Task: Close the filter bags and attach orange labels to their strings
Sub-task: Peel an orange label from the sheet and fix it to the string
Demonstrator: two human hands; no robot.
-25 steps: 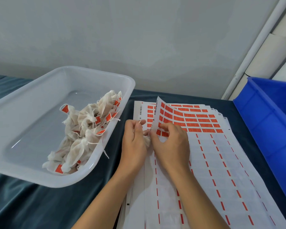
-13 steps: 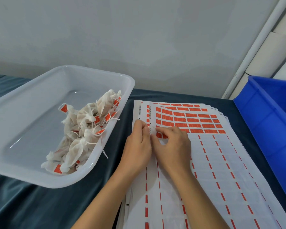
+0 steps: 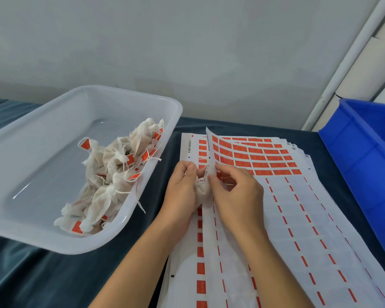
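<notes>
My left hand (image 3: 182, 187) grips a small white filter bag (image 3: 201, 191) and pinches its thin string near the fingertips. Just to its right, my right hand (image 3: 236, 192) pinches the left edge of the top label sheet (image 3: 253, 156), whose corner is lifted and curled up. That sheet carries rows of orange labels at its far end and peeled white cells nearer me. Both hands are over the stack of label sheets (image 3: 298, 241). Whether a label is between my right fingers I cannot tell.
A translucent white tray (image 3: 42, 238) on the left holds several closed filter bags (image 3: 111, 174) with orange labels on their strings. A blue bin (image 3: 365, 156) stands at the right edge. Dark blue cloth (image 3: 42, 281) covers the table; a grey wall is behind.
Half a second ago the top sheet lay flat; now my right hand has lifted its left edge again. My left hand stays beside it with the bag.
</notes>
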